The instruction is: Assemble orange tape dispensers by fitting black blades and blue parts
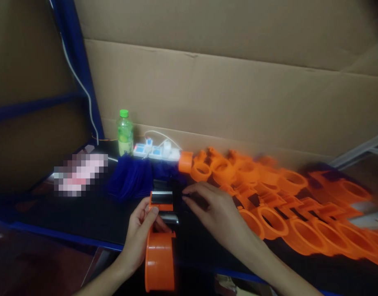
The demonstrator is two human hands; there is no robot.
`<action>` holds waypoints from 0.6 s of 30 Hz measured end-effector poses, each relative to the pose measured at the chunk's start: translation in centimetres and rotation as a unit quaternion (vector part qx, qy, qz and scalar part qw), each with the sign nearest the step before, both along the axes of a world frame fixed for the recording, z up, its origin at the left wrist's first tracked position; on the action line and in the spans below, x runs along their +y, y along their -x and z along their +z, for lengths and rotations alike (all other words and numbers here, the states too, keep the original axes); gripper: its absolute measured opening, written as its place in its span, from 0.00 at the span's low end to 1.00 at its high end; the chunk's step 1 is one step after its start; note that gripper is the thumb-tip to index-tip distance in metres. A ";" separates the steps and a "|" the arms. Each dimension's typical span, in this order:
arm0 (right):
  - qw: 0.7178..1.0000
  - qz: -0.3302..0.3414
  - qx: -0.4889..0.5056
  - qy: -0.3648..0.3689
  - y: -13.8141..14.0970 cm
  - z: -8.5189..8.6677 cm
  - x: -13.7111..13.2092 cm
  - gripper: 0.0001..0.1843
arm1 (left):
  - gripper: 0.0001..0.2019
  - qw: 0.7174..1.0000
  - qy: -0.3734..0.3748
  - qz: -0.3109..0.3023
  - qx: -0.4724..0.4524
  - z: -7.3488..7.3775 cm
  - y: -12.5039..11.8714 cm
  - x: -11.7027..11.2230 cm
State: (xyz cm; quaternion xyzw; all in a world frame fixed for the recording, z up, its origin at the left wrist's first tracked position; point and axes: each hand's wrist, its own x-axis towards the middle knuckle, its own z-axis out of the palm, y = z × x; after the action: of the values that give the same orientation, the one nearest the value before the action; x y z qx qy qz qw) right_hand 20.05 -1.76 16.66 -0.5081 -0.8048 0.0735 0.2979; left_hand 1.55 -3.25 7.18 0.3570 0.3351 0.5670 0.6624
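Observation:
My left hand (142,222) is wrapped round the neck of an orange tape dispenser (160,263). Its round hub hangs low, and a toothed metal cutting blade (162,192) lies across its upper end. A shiny roller-like bar (169,218) shows below the blade. Just right of the blade, my right hand (212,207) has thumb and forefinger drawn together in a pinch. Something small and dark may be at the fingertips, but it blends into the black tabletop. Behind the dispenser lies a pile of dark blue strips (132,176).
Rows of orange dispenser bodies (303,234) cover the right side of the black table (93,218). A green-capped bottle (125,133) and a white power strip (156,151) stand at the back, before a cardboard wall (207,90). A blurred-out pink item (82,172) lies left.

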 end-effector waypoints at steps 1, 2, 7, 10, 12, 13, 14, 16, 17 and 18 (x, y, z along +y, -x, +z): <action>1.000 -0.008 0.006 -0.009 0.1 -0.2 0.0 0.04 | 0.12 1.000 0.000 0.000 -0.003 0.0 0.0 0.0; 1.000 -0.014 0.012 -0.018 0.3 -0.5 0.0 0.04 | 0.12 1.000 0.000 0.000 -0.006 -0.1 0.0 0.0; 0.998 -0.017 0.056 -0.033 1.6 -1.8 -0.7 0.05 | 0.12 1.000 0.004 0.001 -0.023 -0.2 -0.2 -0.1; 0.995 -0.015 0.100 -0.015 2.2 -2.3 -1.0 0.07 | 0.13 0.999 0.005 -0.001 -0.037 -0.2 -0.3 -0.1; 0.991 -0.017 0.135 0.002 2.3 -2.6 -1.0 0.10 | 0.14 0.999 0.007 0.000 -0.044 -0.3 -0.3 0.0; 0.988 -0.017 0.150 0.014 2.3 -2.7 -1.0 0.12 | 0.14 0.999 0.007 0.000 -0.044 -0.3 -0.3 0.0; 0.986 -0.016 0.162 0.027 2.2 -2.8 -0.9 0.14 | 0.14 0.999 0.007 0.000 -0.042 -0.3 -0.2 0.0; 0.982 -0.008 0.180 0.055 2.1 -3.1 -0.9 0.17 | 0.15 0.999 0.008 0.003 -0.038 -0.4 -0.2 0.0; 0.980 -0.002 0.187 0.068 2.0 -3.2 -0.9 0.17 | 0.15 0.999 0.009 0.004 -0.035 -0.4 -0.2 0.0; 0.978 0.002 0.195 0.078 1.9 -3.4 -0.9 0.17 | 0.15 0.999 0.011 0.006 -0.034 -0.4 -0.1 0.0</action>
State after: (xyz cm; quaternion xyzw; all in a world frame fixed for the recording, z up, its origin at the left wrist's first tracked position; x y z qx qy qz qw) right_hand 18.17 -2.66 13.31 -0.5037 -0.7243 0.2340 0.4086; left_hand 1.68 -3.30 6.79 0.3286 0.3204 0.5790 0.6739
